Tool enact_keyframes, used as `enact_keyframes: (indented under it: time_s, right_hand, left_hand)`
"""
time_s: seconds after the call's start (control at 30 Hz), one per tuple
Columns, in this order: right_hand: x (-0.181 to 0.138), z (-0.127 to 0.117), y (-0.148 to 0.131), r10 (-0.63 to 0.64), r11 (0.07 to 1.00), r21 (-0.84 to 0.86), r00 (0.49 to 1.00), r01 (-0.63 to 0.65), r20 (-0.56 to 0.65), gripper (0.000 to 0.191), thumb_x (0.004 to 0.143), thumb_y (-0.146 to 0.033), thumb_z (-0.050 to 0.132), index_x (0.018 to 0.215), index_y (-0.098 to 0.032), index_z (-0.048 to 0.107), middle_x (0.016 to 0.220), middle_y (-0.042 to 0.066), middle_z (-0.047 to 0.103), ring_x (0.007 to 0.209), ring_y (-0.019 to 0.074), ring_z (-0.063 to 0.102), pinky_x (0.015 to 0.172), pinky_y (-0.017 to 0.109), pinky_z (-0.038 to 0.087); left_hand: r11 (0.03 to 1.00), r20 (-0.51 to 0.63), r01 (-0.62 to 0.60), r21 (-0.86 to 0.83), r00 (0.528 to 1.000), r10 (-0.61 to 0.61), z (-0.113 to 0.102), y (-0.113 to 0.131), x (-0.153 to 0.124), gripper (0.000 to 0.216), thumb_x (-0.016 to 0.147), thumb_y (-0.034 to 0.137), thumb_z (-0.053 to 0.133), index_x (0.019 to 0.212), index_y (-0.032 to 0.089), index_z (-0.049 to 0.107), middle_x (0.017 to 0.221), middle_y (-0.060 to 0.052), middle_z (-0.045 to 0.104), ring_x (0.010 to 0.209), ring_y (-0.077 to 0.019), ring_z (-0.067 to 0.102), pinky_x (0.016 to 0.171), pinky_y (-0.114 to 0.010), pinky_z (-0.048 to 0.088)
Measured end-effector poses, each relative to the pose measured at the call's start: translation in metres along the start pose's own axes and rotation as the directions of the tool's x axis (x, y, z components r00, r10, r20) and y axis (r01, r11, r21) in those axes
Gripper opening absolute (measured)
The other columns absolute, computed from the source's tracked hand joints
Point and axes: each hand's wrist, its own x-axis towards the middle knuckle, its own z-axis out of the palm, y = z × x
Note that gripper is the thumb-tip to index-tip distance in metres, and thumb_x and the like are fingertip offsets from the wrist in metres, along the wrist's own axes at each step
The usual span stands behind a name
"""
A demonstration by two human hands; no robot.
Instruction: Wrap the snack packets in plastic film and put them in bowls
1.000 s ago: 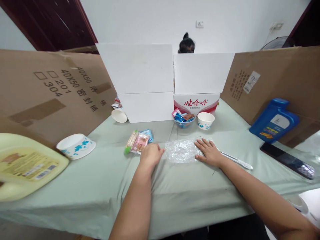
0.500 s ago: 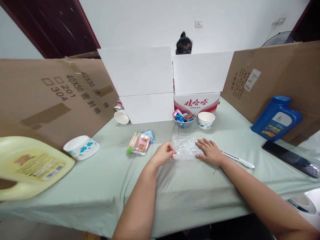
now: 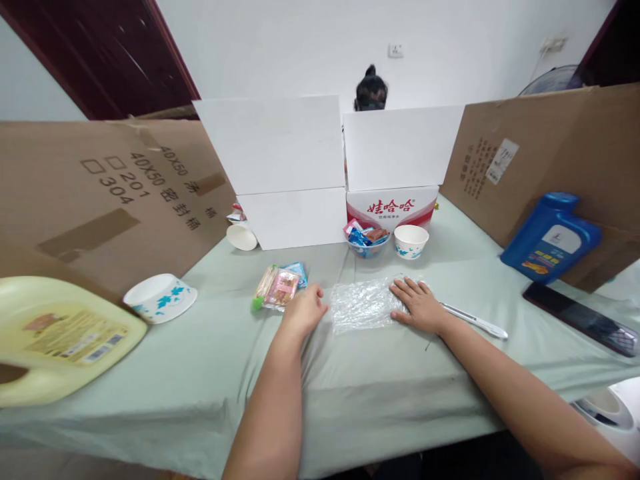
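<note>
Right hand (image 3: 417,307) — film (image 3: 363,305) edge; tablecloth (image 3: 380,380) nearside

Yellow jug (image 3: 70,340): cut off at left edge. Clear plastic film (image 3: 363,305): partly hidden under my right hand (image 3: 418,308). My left hand (image 3: 304,311): most fingertips hidden, grip unverifiable. Blue bottle (image 3: 553,239): fine print illegible.

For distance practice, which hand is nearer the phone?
Right. The right hand lies on the clear plastic, left of the phone; the left hand is farther left, by the plastic's left edge.
</note>
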Motion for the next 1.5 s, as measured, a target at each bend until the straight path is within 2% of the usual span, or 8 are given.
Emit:
enact_keyframes:
  time_s: [0.1,0.2,0.43,0.67,0.83,1.03,1.27,1.5]
  right_hand:
    - [0.0,0.001,-0.001,0.0,1.0,-0.007,1.0,0.0,0.005,0.076,0.087,-0.069,0.038,0.149,-0.026,0.031,0.155,0.009,0.029,0.143,0.0336,0.02,0.112,0.058,0.019]
    - [0.0,0.001,-0.002,0.002,1.0,-0.01,1.0,-0.002,0.003,0.075,0.087,-0.068,0.039,0.149,-0.026,0.031,0.155,0.009,0.029,0.143,0.0338,0.021,0.112,0.059,0.02]
    - [-0.001,-0.014,0.014,0.029,0.999,-0.022,0.998,-0.028,0.053,0.077,0.085,-0.068,0.043,0.148,-0.024,0.034,0.154,0.01,0.03,0.143,0.0346,0.022,0.112,0.059,0.02]
    - [-0.029,-0.041,0.039,0.053,0.997,0.059,0.993,-0.047,-0.11,0.062,0.09,-0.062,0.041,0.138,-0.022,0.05,0.148,0.011,0.041,0.141,0.0299,0.029,0.113,0.053,0.024]
    - [-0.044,-0.032,0.021,-0.048,0.989,0.135,0.994,0.061,-0.093,0.056,0.092,-0.058,0.041,0.13,-0.021,0.057,0.142,0.011,0.05,0.138,0.0284,0.035,0.113,0.05,0.028]
    - [-0.054,-0.029,0.003,-0.056,0.987,0.149,0.998,0.057,-0.009,0.065,0.09,-0.062,0.044,0.139,-0.02,0.048,0.15,0.013,0.039,0.141,0.0305,0.03,0.114,0.053,0.024]
    - [-0.095,-0.042,0.007,-0.076,0.956,0.275,0.992,0.101,-0.098,0.062,0.082,-0.059,0.06,0.132,-0.023,0.053,0.141,0.012,0.049,0.133,0.0297,0.042,0.109,0.048,0.036]
    - [-0.114,-0.036,-0.007,-0.051,0.949,0.295,0.98,0.108,-0.194,0.022,0.094,-0.028,0.044,0.093,-0.023,0.066,0.107,0.008,0.068,0.105,0.023,0.06,0.094,0.043,0.048]
  left_hand:
    - [0.973,-0.127,-0.217,0.08,0.966,0.226,0.012,0.014,-0.003,0.014,0.084,0.023,0.053,0.098,0.022,0.058,0.101,-0.006,0.068,0.103,-0.0222,0.063,0.09,-0.034,0.046]
    - [0.87,0.151,-0.469,0.154,0.881,0.448,0.037,0.022,-0.003,0.052,0.074,0.037,0.069,0.123,0.024,0.056,0.139,-0.01,0.051,0.132,-0.0288,0.042,0.108,-0.042,0.033]
    - [0.832,0.4,-0.465,0.304,0.855,0.332,0.056,0.011,0.006,0.105,0.065,0.068,0.067,0.15,0.026,0.023,0.16,-0.013,0.006,0.146,-0.0369,-0.002,0.115,-0.055,0.008]
    - [0.828,0.254,-0.504,0.245,0.858,0.447,0.05,0.024,-0.001,0.092,0.059,0.046,0.082,0.14,0.028,0.042,0.159,-0.011,0.017,0.146,-0.0366,0.002,0.115,-0.055,0.013]
    - [0.708,0.325,-0.704,0.049,0.682,0.655,0.045,0.029,-0.006,0.026,0.068,0.01,0.066,0.09,0.025,0.069,0.122,-0.003,0.061,0.124,-0.0224,0.049,0.107,-0.035,0.036]
    - [0.818,0.347,-0.57,0.072,0.783,0.516,0.021,0.009,-0.004,0.021,0.062,0.003,0.057,0.068,0.02,0.067,0.11,-0.004,0.066,0.105,-0.0211,0.061,0.092,-0.028,0.045]
    - [0.784,0.294,-0.618,0.05,0.76,0.58,0.005,0.018,-0.017,0.018,0.062,0.008,0.054,0.07,0.021,0.064,0.102,-0.004,0.066,0.106,-0.0222,0.057,0.094,-0.031,0.042]
    - [0.89,0.398,-0.448,-0.081,0.804,0.441,0.007,0.011,-0.01,0.017,0.068,0.017,0.046,0.076,0.019,0.061,0.076,0.001,0.065,0.073,-0.017,0.059,0.066,-0.025,0.043]
